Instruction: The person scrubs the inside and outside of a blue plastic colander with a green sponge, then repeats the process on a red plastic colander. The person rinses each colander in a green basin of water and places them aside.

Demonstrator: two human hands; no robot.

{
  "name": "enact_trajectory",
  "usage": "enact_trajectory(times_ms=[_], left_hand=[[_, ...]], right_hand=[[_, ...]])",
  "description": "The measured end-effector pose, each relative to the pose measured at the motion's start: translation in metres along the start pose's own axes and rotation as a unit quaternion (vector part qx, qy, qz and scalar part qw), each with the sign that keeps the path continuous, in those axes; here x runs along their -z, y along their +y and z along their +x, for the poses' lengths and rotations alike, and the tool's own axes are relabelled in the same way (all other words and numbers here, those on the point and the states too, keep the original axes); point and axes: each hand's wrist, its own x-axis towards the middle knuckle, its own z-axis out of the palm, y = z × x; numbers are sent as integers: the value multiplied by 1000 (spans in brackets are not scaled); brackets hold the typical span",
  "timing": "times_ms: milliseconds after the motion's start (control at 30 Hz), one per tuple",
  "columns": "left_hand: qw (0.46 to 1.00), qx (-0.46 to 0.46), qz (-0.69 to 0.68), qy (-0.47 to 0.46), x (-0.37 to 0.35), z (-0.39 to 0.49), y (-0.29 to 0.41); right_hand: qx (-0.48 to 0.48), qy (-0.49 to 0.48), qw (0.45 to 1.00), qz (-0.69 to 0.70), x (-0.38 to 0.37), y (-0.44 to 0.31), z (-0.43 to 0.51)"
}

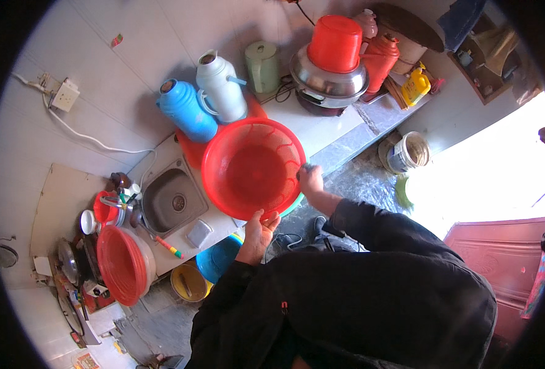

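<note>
A large red plastic colander (pixel 256 177) with perforated sides is tilted in front of me, its hollow facing up. My left hand (pixel 257 234) holds its near rim. At the colander's right side, my right hand (pixel 312 181) is closed around a dark scouring pad (pixel 301 173), pressed against the outer wall. The pad is mostly covered by my fingers. A green rim (pixel 294 207), perhaps of a basin, shows partly below the colander. Left of the colander, a stainless steel sink (pixel 154 210) is set into the counter.
A blue thermos flask (pixel 189 110), a pale thermos flask (pixel 221 87) and a green kettle (pixel 262 67) stand behind. A steel pot (pixel 330 83) carries a red bucket (pixel 336 44). Red baskets (pixel 120 265) lean at left. A blue bucket (pixel 219 258) and a white bucket (pixel 408 152) are below counter level.
</note>
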Motion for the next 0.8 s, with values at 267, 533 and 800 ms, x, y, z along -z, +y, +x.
enact_trajectory(times_ms=[267,533,800], left_hand=[[988,61,144,-20,23,2,61],[982,-35,165,82,19,8,62],[994,40,66,-81,28,34,-9]], right_hand=[[117,-67,990,-49,24,-9,15],[-32,-32,999,17,15,-23,32],[-14,-54,998,20,15,-11,-42]])
